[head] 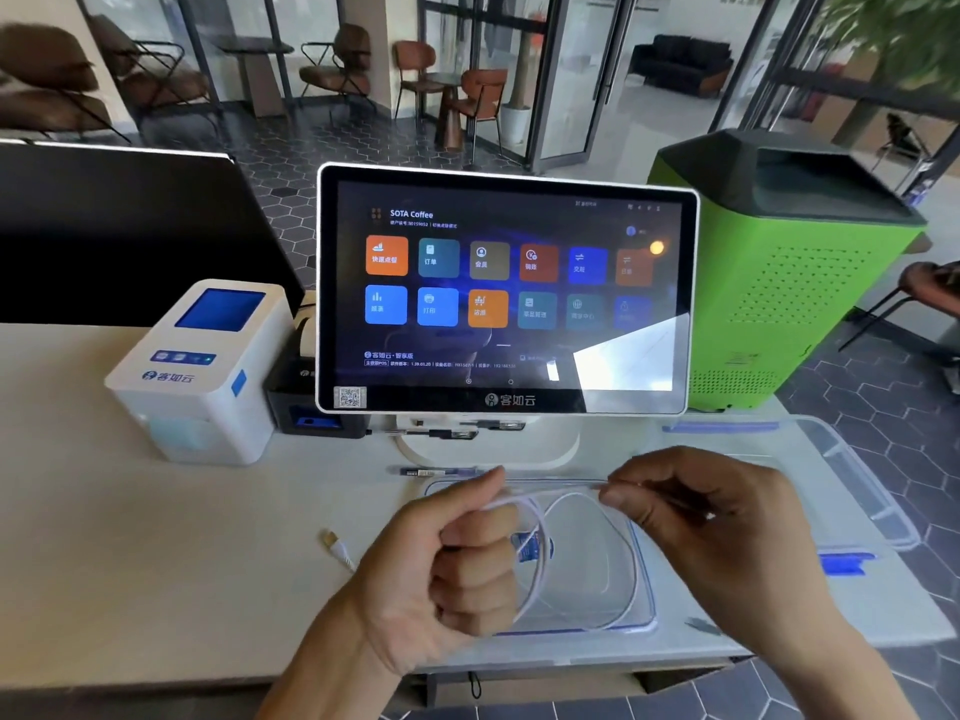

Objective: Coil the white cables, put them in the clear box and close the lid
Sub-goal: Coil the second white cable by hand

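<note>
My left hand (457, 558) is fisted around loops of a thin white cable (621, 574). My right hand (696, 517) pinches the same cable at the top of a loop, a short way to the right. The loops hang over the open clear box (647, 613), which has a blue rim and sits on the table below both hands. A white plug end (337, 548) of a cable lies on the table left of my left hand. The clear lid (852, 475) with blue clips rests to the right of the box.
A touchscreen terminal (506, 288) stands just behind the box, with pens (436, 471) at its base. A white receipt printer (202, 366) sits at the left, a dark monitor (130, 226) behind it. A green bin (795, 272) stands at the right beyond the table edge.
</note>
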